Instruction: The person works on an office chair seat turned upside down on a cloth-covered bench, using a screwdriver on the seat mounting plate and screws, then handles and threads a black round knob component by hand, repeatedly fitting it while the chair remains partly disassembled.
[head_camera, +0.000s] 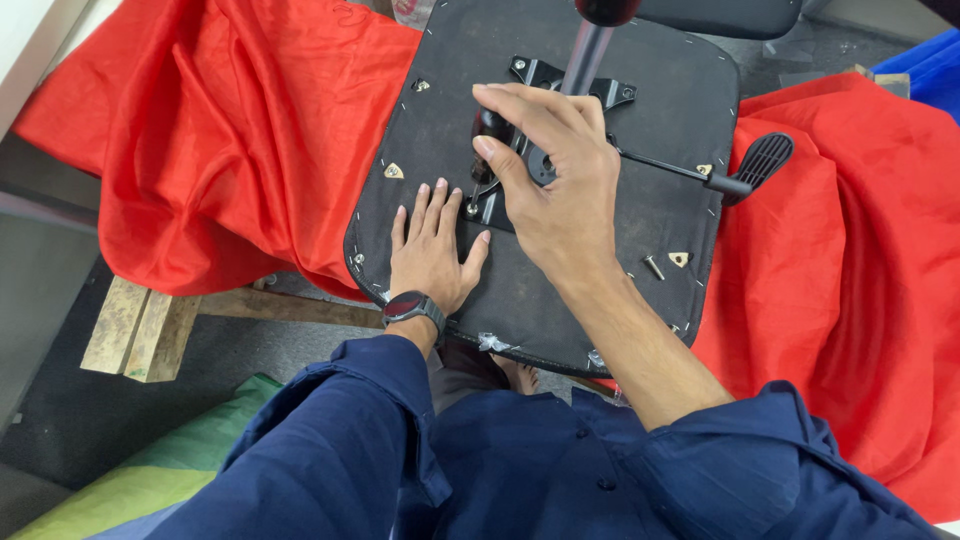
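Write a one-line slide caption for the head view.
Left hand flat on an upturned chair seat over red cloth; right hand on its black mechanism plate.

A workshop: upturned chair seat (640, 210) on red cloth (230, 130) over timber blocks (140, 330).

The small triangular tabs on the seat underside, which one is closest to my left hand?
The tab just above the left hand, near the seat's left edge; the other clear one lies beyond the right hand.
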